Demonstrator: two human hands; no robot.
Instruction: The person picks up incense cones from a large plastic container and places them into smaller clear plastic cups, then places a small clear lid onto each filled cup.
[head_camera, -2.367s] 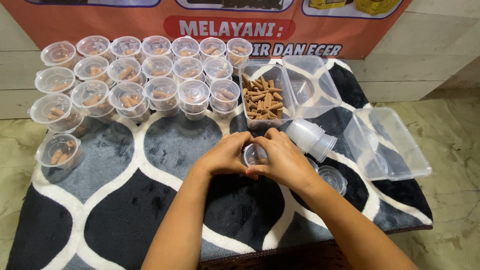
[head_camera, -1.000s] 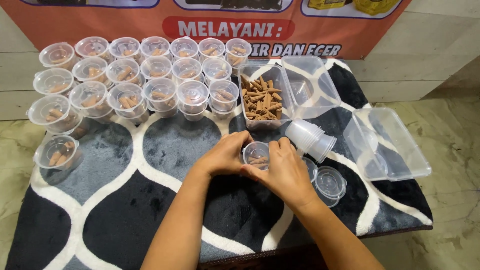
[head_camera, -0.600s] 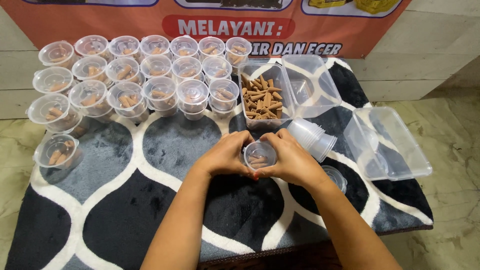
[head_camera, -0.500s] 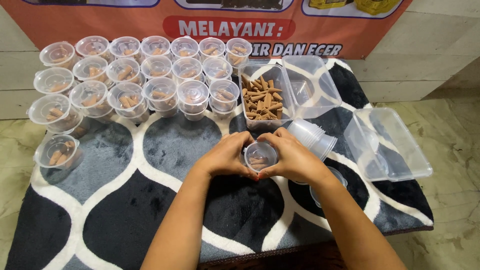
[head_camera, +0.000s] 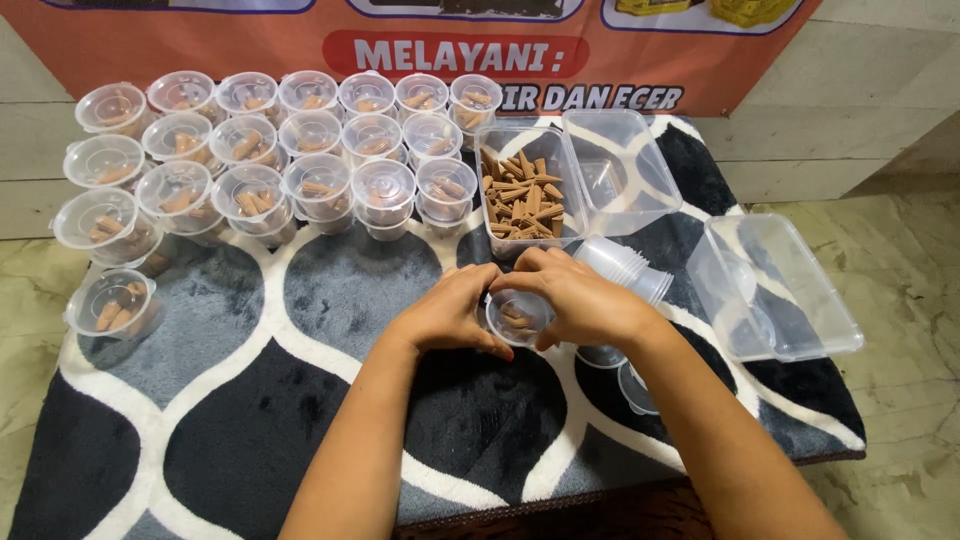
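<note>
My left hand (head_camera: 452, 312) and my right hand (head_camera: 580, 300) both cup a small clear plastic cup (head_camera: 518, 318) with a clear lid over brown cone-shaped pieces, on a dark patterned rug (head_camera: 300, 400). My fingers press around the cup's rim from both sides. Just behind my hands stands a clear rectangular tub (head_camera: 522, 190) full of the same brown cones. A stack of empty clear cups (head_camera: 625, 268) lies on its side by my right hand. Loose clear lids (head_camera: 636, 388) lie under my right forearm, partly hidden.
Several filled, lidded cups (head_camera: 300, 150) stand in rows at the back left, one more (head_camera: 112, 305) sits apart at the left edge. An empty clear tub (head_camera: 620, 170) and a large clear container (head_camera: 775, 285) lie at the right. An orange banner hangs behind.
My right hand left the lids at the right and came back onto the cup. Both hands now close around its rim with a lid on top.
</note>
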